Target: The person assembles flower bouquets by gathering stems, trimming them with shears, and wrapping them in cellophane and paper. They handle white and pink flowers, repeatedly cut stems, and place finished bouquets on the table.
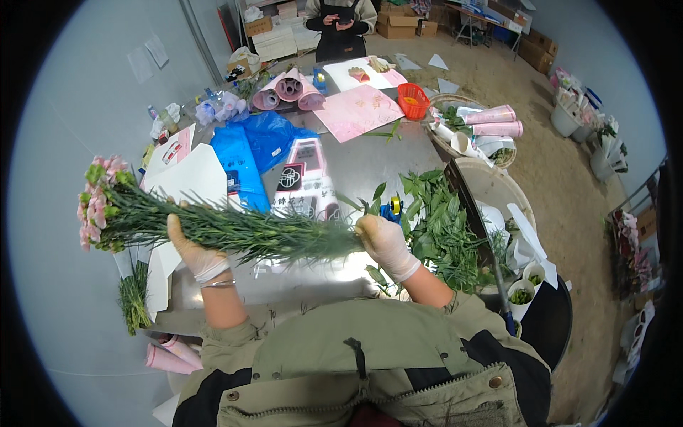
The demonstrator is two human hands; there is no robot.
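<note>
A long bunch of pink carnations (pixel 249 231) lies sideways in my hands above the metal table, its blooms to the left and its green stems running right. My left hand (pixel 196 249), in a thin pale glove, is closed around the bunch below the blooms, with the fingers partly hidden behind the stems. At the other end my gloved right hand (pixel 386 245) grips the stem ends in a closed fist. Just beyond that hand sits a blue and yellow tape dispenser (pixel 391 208). A heap of loose green leaves (pixel 445 231) spreads to its right.
A long dark bar (pixel 473 217) edges the table's right side, beside a large round bin (pixel 509 185). Blue plastic bags (pixel 267 139), printed wrapping sheets (pixel 306 174) and a red basket (pixel 413 101) lie farther back. A person (pixel 341 25) stands beyond the table.
</note>
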